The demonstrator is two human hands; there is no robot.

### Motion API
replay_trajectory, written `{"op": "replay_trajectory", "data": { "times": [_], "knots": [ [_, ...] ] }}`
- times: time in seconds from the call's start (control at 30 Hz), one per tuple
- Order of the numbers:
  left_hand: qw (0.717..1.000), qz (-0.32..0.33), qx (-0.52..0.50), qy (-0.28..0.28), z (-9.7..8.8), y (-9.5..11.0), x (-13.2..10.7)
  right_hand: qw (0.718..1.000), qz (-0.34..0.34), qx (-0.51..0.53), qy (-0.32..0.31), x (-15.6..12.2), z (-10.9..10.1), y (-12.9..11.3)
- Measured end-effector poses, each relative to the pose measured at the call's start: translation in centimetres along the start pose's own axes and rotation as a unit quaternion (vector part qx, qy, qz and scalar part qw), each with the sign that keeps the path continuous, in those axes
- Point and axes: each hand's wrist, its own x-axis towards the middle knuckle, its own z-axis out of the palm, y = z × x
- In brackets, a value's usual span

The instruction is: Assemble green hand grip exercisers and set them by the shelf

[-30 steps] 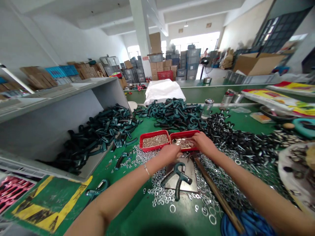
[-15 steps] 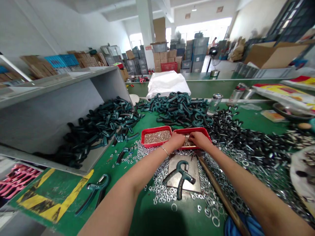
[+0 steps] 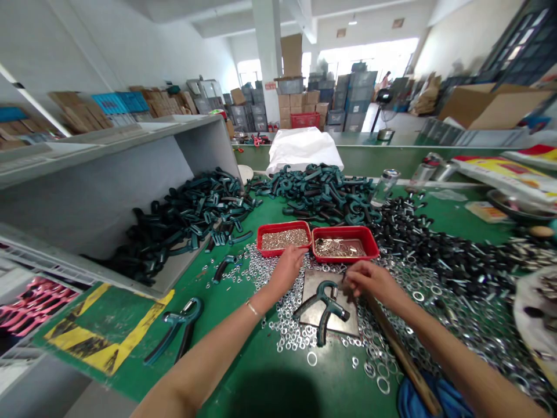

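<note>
Head view: left hand (image 3: 286, 270) and right hand (image 3: 369, 281) curl above steel washers (image 3: 289, 328), any grip hidden.

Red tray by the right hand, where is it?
In the head view, the red tray sits beyond the right hand, beside the other red tray, black parts on its right.

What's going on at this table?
A person is working bare-handed at a green bench. Their left hand is over loose steel washers, just below a red tray of small silver parts. Their right hand is at the edge of a steel plate bearing a teal hand-grip exerciser, near a second red tray. Whether either hand holds anything is hard to tell. Heaps of dark teal parts and black pieces lie around them.
</note>
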Motion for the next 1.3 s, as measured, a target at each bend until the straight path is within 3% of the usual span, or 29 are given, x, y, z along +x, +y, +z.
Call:
{"op": "replay_trajectory", "data": {
  "times": [0.17,0.3,0.43,0.57,0.63,0.7,0.8,0.87,0.97,1.07,1.17,1.23,1.3],
  "knots": [
    [0.964,-0.178,-0.2,0.006,0.0,-0.5,-5.7,0.995,-0.007,-0.084,0.054,-1.6,3.3,1.7],
    [0.946,-0.221,-0.237,0.007,0.1,0.3,-7.6,0.992,-0.001,-0.111,0.06,-0.9,3.8,2.1],
    [0.957,-0.202,-0.207,-0.019,0.3,1.3,-8.1,0.977,-0.033,-0.207,0.046,-1.0,4.0,1.4],
    [0.986,-0.139,-0.086,-0.037,1.7,2.5,-7.4,0.898,-0.117,-0.425,-0.004,-0.6,4.3,-0.2],
    [0.993,-0.106,-0.03,-0.037,2.5,2.9,-7.0,0.877,-0.127,-0.462,-0.03,-0.4,3.9,-0.9],
    [0.995,-0.093,-0.002,-0.033,3.2,3.0,-6.7,0.89,-0.109,-0.441,-0.031,-0.9,3.2,-1.0],
    [0.993,-0.114,0.009,-0.025,3.7,2.6,-6.8,0.933,-0.052,-0.354,-0.033,-3.3,2.4,-0.1],
    [0.991,-0.133,0.006,-0.03,3.8,2.5,-7.1,0.955,-0.022,-0.291,-0.063,-5.4,2.8,1.0],
    [0.99,-0.129,0.019,-0.051,4.1,2.7,-7.5,0.963,-0.02,-0.256,-0.086,-7.6,4.3,2.5],
    [0.989,-0.121,0.022,-0.08,4.1,3.2,-7.5,0.964,-0.04,-0.253,-0.066,-8.1,5.3,3.0],
    [0.994,-0.084,0.045,-0.062,4.0,3.9,-7.1,0.961,-0.073,-0.263,-0.049,-8.0,4.7,2.5],
    [0.995,-0.053,0.078,-0.04,3.9,4.4,-6.8,0.94,-0.092,-0.329,0.016,-8.1,3.5,2.2],
    [0.993,-0.042,0.101,-0.049,4.1,4.8,-6.6,0.893,-0.076,-0.434,0.09,-8.1,2.4,2.1]
  ]
}}
